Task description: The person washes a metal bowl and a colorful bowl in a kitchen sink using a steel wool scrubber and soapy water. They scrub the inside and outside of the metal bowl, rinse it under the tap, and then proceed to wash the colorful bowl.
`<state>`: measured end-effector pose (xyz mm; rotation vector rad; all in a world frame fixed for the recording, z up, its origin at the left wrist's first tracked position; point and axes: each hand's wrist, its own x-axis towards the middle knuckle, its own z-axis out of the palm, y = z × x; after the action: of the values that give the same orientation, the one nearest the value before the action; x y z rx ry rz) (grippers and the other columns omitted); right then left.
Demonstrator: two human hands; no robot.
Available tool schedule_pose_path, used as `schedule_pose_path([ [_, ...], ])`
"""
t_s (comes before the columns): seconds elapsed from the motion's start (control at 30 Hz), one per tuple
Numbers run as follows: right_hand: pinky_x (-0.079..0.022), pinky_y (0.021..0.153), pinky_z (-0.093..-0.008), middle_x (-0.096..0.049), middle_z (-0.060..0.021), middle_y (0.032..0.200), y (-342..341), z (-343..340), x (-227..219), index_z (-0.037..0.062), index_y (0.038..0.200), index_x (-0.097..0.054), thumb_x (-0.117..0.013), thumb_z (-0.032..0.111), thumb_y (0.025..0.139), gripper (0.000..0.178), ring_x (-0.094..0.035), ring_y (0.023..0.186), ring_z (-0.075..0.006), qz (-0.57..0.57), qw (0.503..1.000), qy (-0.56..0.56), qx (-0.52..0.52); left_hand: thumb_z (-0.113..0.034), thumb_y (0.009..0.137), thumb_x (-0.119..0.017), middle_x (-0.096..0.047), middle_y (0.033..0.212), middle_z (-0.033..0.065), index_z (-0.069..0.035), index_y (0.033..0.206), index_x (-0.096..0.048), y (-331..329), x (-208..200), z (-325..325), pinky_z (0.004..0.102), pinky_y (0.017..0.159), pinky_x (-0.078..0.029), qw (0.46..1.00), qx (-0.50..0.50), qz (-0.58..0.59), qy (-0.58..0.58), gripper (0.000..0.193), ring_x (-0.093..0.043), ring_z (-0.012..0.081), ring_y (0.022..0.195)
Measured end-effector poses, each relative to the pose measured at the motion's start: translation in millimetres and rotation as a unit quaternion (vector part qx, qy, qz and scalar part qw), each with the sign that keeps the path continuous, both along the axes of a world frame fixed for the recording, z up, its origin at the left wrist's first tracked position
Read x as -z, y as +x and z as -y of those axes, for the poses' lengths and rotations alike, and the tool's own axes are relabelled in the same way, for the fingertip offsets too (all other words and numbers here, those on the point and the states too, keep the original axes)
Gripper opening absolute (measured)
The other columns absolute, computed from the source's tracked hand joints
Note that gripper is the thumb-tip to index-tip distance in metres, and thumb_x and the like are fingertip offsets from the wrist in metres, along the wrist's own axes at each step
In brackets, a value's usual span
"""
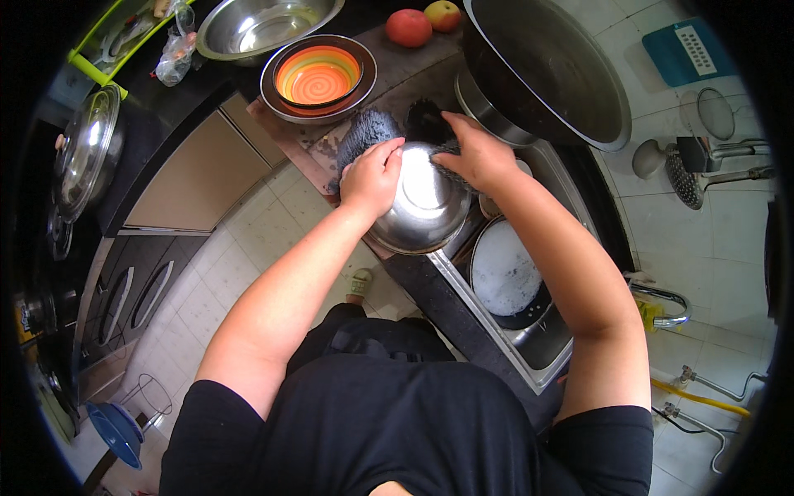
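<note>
A shiny metal bowl (pixel 420 217) is held over the counter edge beside the sink. My left hand (pixel 372 179) grips its left side, with the fingers over the top. My right hand (pixel 480 155) is bent over the bowl's right side and presses a dark scouring pad (pixel 451 157) on it; part of the pad is hidden under the fingers. Just beyond the bowl are a dark grey fuzzy cloth (pixel 366 132) and a black fuzzy piece (pixel 428 121). In the sink (pixel 542 376) to the right sits a round vessel of white suds (pixel 503 266).
Beyond my hands, an orange striped bowl (pixel 319 76) rests in a larger dish, near a metal basin (pixel 263 29) and red fruit (pixel 408 28). A large dark basin (pixel 546 62) stands at the far right. A faucet (pixel 666 306) and hanging utensils (pixel 691 174) line the right wall.
</note>
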<state>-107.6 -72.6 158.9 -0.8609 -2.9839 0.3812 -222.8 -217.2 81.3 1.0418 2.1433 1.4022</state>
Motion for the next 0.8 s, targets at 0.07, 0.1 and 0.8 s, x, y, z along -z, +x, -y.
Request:
schedule_pose_path([
  [0.07,-0.046,0.09,-0.0357,-0.048,-0.013,0.13,13,-7,0,0.0098,0.133,-0.04,-0.072,0.034,0.072,0.073,-0.053,0.112,-0.0293,-0.009,1.0,-0.002,-0.001,-0.03,0.09,-0.045,-0.062,0.11,0.0077,-0.012,0.11,-0.061,0,1,-1,0.036,0.085,-0.045,1.0,-0.002,0.001,0.005,0.032,-0.059,0.0267,0.1],
  [0.1,-0.046,0.09,-0.0357,-0.048,-0.013,0.13,12,-8,1,0.0097,0.133,-0.04,-0.073,0.034,0.072,0.074,-0.053,0.112,-0.0293,-0.01,1.0,0.006,-0.002,-0.03,0.09,-0.046,-0.062,0.11,0.0078,-0.012,0.11,-0.061,0,2,-1,0.0359,0.085,-0.045,1.0,-0.004,0.001,0.005,0.032,-0.059,0.0267,0.1],
  [0.8,-0.047,0.088,-0.0391,-0.043,-0.0168,0.133,-13,56,-3,0.0125,0.13,-0.042,-0.076,0.033,0.067,0.074,-0.053,0.109,-0.0337,-0.046,0.999,0.019,0.024,-0.032,0.091,-0.045,-0.062,0.11,0.0083,-0.015,0.113,-0.061,-5,11,-4,0.0348,0.085,-0.046,1.0,0.011,-0.004,0.007,0.032,-0.06,0.0278,0.1],
])
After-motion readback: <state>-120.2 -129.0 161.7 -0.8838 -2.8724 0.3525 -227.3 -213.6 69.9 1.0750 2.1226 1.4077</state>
